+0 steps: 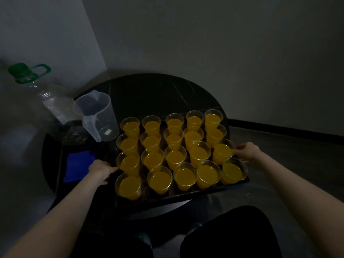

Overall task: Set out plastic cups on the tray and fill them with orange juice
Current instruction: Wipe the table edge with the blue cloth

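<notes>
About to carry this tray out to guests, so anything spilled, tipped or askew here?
No spill shows, and the cups all stand upright and filled. One oddity: the tray sits skewed, its near right corner past the table edge. The left hand and right hand are at its sides.

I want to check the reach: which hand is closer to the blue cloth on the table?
The left hand. It holds the tray's left edge, just right of the blue cloth. The right hand is at the tray's opposite edge, with all the cups between.
</notes>
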